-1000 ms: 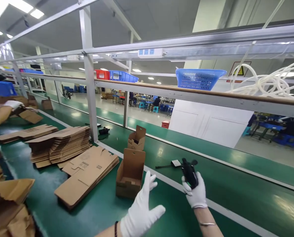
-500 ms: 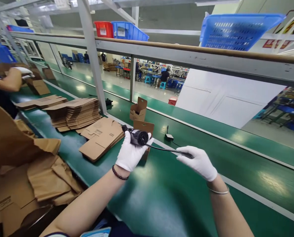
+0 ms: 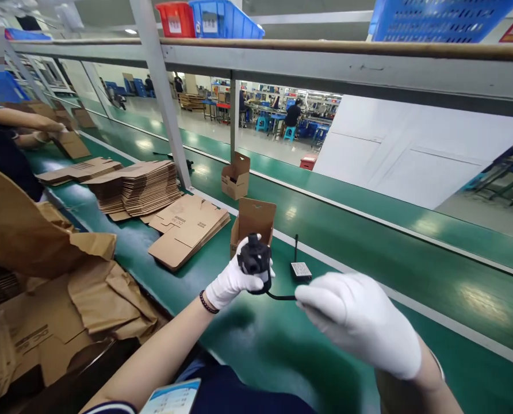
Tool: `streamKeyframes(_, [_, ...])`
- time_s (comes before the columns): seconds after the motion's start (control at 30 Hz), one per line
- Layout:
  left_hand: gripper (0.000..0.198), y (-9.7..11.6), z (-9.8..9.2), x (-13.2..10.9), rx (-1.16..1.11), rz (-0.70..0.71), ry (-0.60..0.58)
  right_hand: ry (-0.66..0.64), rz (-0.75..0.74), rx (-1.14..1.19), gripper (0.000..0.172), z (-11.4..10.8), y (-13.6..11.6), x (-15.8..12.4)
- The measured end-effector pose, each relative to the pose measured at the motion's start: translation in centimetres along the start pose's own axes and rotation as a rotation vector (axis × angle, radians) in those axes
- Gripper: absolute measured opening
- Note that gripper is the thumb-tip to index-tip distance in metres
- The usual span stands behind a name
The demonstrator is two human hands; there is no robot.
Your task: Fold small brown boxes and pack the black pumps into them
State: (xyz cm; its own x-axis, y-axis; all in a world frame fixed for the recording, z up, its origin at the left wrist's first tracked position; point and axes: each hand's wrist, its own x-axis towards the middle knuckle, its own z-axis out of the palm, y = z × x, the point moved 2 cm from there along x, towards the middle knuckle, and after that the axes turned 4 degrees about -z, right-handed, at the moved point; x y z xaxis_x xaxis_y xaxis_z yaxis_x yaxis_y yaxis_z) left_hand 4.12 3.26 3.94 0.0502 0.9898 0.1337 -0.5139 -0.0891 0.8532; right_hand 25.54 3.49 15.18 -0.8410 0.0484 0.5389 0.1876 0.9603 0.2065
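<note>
My left hand [image 3: 233, 280], in a white glove, is closed around a small black device [image 3: 255, 260] held over the green belt [image 3: 368, 241]. A thin black cable [image 3: 280, 296] runs from the device to my gloved right hand [image 3: 360, 322], whose fingers are pinched on it. Just behind the device stands an open small cardboard box [image 3: 252, 221] with its flap up. A small black adapter [image 3: 301, 269] lies on the belt beside the box.
Stacks of flat cardboard blanks [image 3: 140, 187] and a second open box [image 3: 236, 178] lie further along the belt. Crumpled brown paper [image 3: 45, 270] fills the near left. Another person's arms [image 3: 23, 123] work at far left. A steel post [image 3: 161, 98] and shelf rail with blue basket [image 3: 437, 20] stand ahead.
My left hand has turned the black device and drawn it nearer. My right hand has come closer to me along the cable. The view has tilted downward.
</note>
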Motion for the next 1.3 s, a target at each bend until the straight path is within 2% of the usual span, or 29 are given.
streamKeyframes(0.1, [0.109, -0.1, 0.1, -1.1, 0.34, -0.137, -0.088, -0.076, -0.035, 0.148, 0.017, 0.6, 1.3, 1.4])
streamKeyframes(0.17, [0.109, -0.1, 0.5, -1.4, 0.514, -0.236, -0.172, -0.149, -0.019, 0.283, 0.019, 1.7, 2.1, 2.4])
streamKeyframes(0.2, [0.103, -0.2, 0.8, -1.5, 0.563, -0.268, -0.24, -0.184, 0.019, 0.351, 0.017, 2.6, 2.4, 2.9])
streamKeyframes(0.27, [0.073, -0.4, 1.6, -1.6, 0.622, -0.264, -0.376, -0.245, 0.165, 0.474, 0.018, 4.8, 3.4, 3.5])
streamKeyframes(0.33, [0.04, -0.9, 2.2, -1.5, 0.676, -0.178, -0.398, -0.274, 0.366, 0.569, 0.027, 7.4, 4.4, 3.4])
streamKeyframes(0.37, [0.035, -1.2, 2.2, -1.6, 0.699, -0.125, -0.347, -0.268, 0.467, 0.608, 0.031, 8.6, 4.8, 3.1])
streamKeyframes(0.4, [0.038, -1.5, 2.0, -1.6, 0.714, -0.072, -0.263, -0.245, 0.56, 0.636, 0.033, 9.6, 5.0, 2.6])
streamKeyframes(0.47, [0.062, -2.1, 1.3, -1.7, 0.717, 0.025, -0.047, -0.152, 0.702, 0.63, 0.035, 10.7, 4.9, 1.4])
streamKeyframes(0.53, [0.087, -2.4, 0.4, -1.8, 0.691, 0.106, 0.122, -0.064, 0.74, 0.583, 0.037, 11.0, 3.9, 0.2])
streamKeyframes(0.6, [0.099, -2.3, -0.1, -1.6, 0.645, 0.179, 0.247, -0.041, 0.678, 0.556, 0.036, 10.9, 2.1, -0.4])
streamKeyframes(0.67, [0.107, -2.1, -0.1, -1.4, 0.557, 0.211, 0.336, -0.049, 0.624, 0.51, 0.05, 10.7, 0.3, -0.5])
streamKeyframes(0.73, [0.109, -1.9, 0.3, -1.1, 0.398, 0.185, 0.433, -0.048, 0.645, 0.429, 0.07, 10.6, -0.8, -0.2])
streamKeyframes(0.77, [0.109, -1.8, 0.5, -0.9, 0.316, 0.157, 0.469, -0.036, 0.672, 0.394, 0.072, 10.7, -1.0, -0.1])
streamKeyframes(0.83, [0.107, -1.3, 0.7, -0.6, 0.254, 0.107, 0.452, 0.002, 0.724, 0.402, 0.068, 10.8, -0.8, -0.2])
streamKeyframes(0.87, [0.108, -1.0, 0.5, -0.3, 0.293, 0.093, 0.382, 0.029, 0.751, 0.45, 0.067, 10.9, -0.3, -0.5])
streamKeyframes(0.93, [0.115, 0.1, -1.0, 0.4, 0.45, 0.106, 0.165, 0.114, 0.852, 0.625, 0.065, 11.0, 1.0, -1.7])
streamKeyframes(1.0, [0.128, 1.5, -4.2, 1.5, 0.603, 0.173, -0.006, 0.241, 0.987, 0.889, 0.065, 11.1, 2.5, -3.3])
streamKeyframes(1.03, [0.138, 2.1, -6.3, 2.2, 0.655, 0.235, -0.018, 0.32, 1.044, 1.023, 0.066, 11.1, 3.1, -4.1])
streamKeyframes(1.1, [0.151, 2.7, -10.9, 4.0, 0.8, 0.265, 0.031, 0.467, 1.118, 1.209, 0.071, 10.8, 3.8, -5.3])
streamKeyframes(1.17, [0.159, 2.4, -14.8, 5.9, 0.96, 0.171, 0.07, 0.554, 1.153, 1.262, 0.073, 10.2, 4.0, -5.8])
streamKeyframes(1.23, [0.159, 2.1, -17.4, 7.5, 0.991, 0.12, 0.067, 0.576, 1.164, 1.25, 0.071, 9.2, 3.6, -5.7])
streamKeyframes(1.3, [0.15, 2.3, -18.4, 8.8, 0.945, 0.136, 0.052, 0.589, 1.131, 1.24, 0.068, 8.1, 3.1, -5.4])
